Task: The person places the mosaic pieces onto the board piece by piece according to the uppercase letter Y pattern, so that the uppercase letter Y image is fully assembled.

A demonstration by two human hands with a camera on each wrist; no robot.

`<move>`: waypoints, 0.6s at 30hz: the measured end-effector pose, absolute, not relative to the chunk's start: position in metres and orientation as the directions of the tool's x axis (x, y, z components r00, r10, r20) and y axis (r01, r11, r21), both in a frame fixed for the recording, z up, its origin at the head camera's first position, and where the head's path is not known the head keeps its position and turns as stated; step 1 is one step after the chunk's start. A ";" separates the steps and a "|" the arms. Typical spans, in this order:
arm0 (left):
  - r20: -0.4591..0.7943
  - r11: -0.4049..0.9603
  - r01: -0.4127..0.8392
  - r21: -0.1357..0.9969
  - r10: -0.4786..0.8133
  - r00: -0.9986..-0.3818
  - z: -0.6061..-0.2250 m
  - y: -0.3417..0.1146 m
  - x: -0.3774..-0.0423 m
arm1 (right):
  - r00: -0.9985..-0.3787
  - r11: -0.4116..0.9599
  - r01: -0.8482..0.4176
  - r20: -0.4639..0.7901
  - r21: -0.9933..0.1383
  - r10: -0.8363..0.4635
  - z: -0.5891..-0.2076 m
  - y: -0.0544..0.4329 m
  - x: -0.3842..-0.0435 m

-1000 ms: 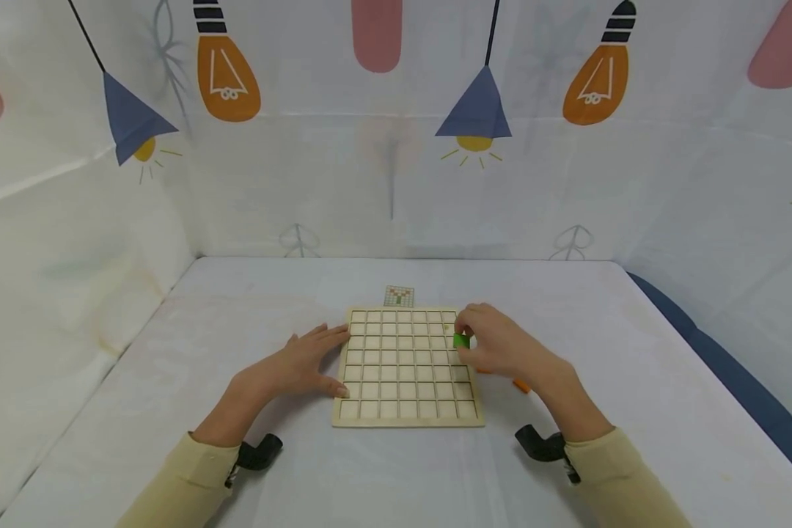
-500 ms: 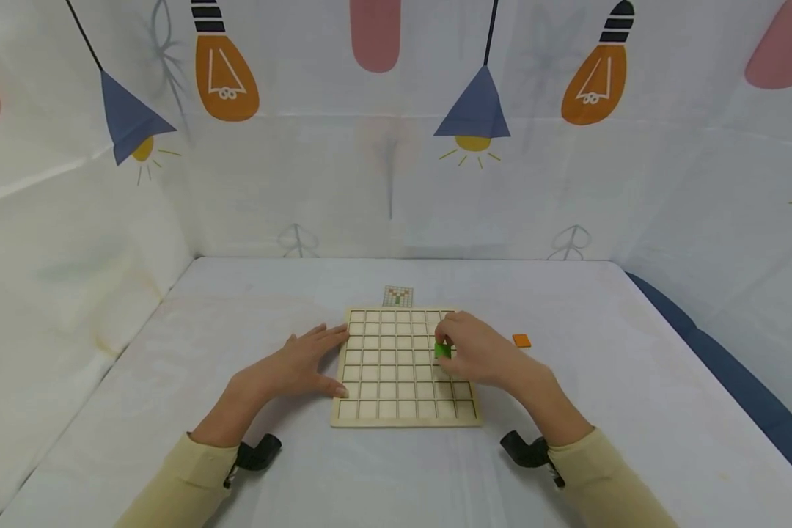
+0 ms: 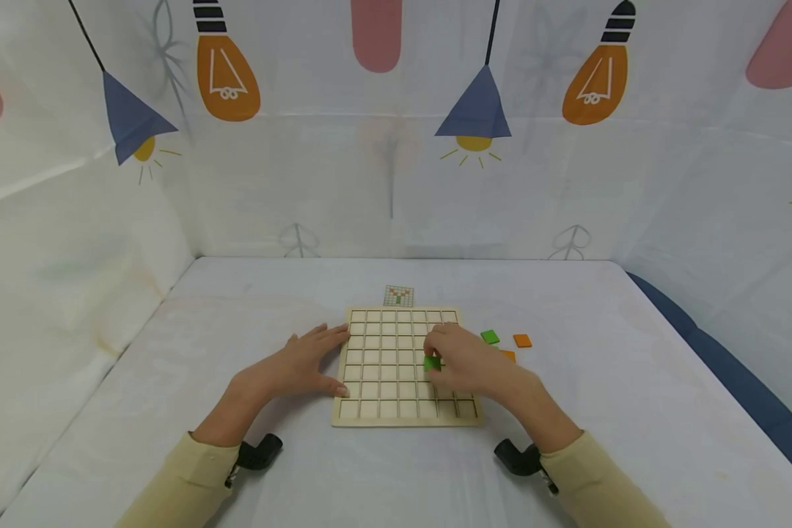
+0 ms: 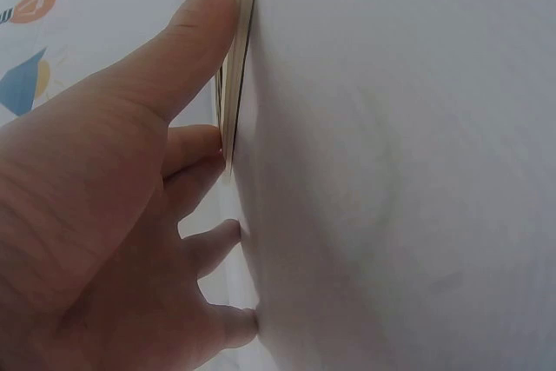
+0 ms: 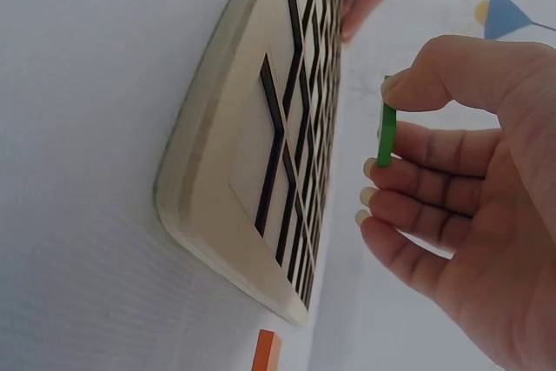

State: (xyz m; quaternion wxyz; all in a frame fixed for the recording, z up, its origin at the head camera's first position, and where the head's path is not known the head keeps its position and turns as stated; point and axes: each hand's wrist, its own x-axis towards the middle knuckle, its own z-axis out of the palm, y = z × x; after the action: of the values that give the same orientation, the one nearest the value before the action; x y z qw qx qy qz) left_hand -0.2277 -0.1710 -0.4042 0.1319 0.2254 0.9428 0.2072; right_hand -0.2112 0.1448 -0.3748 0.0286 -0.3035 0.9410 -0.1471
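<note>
A wooden grid board (image 3: pixel 405 422) of square cells lies flat on the white table. My right hand (image 3: pixel 470 361) pinches a small green square tile (image 3: pixel 432 363) between thumb and fingers over the right half of the board. In the right wrist view the green tile (image 5: pixel 387 132) stands on edge between the thumb and fingertips, apart from the board surface (image 5: pixel 228 149). At the board's left edge, my left hand (image 3: pixel 298 363) rests with fingers spread. The left wrist view shows that hand's thumb (image 4: pixel 213 6) and a finger at the board's side (image 4: pixel 239 58).
Right of the board lie a loose green tile (image 3: pixel 490 336), an orange tile (image 3: pixel 522 341) and another orange tile (image 3: pixel 508 356) partly behind the right hand. A small printed pattern card (image 3: pixel 399 296) lies beyond the board's far edge. A patterned cloth (image 3: pixel 396 191) hangs behind the table.
My right hand has carried the green tile leftward and slightly nearer over the board, uncovering loose tiles at the right. The left hand stays at the board's edge.
</note>
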 end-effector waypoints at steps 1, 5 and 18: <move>-0.156 0.813 0.368 0.451 0.477 -0.865 -0.404 -0.171 -0.228 | -0.813 0.772 -0.564 0.036 -0.293 -0.581 -0.375 0.144 -0.211; -0.153 0.813 0.369 0.450 0.477 -0.866 -0.405 -0.172 -0.228 | -0.802 0.763 -0.580 0.038 -0.284 -0.596 -0.377 0.139 -0.210; -0.151 0.817 0.372 0.440 0.476 -0.866 -0.405 -0.172 -0.227 | -0.794 0.774 -0.589 -0.014 -0.233 -0.608 -0.385 0.126 -0.204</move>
State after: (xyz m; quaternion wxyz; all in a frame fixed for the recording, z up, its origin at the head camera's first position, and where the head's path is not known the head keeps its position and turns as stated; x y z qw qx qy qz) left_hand -0.2274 -0.1724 -0.4045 0.1279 0.2246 0.9445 0.2027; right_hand -0.2038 0.1259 -0.3846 0.0443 -0.3182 0.9407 -0.1088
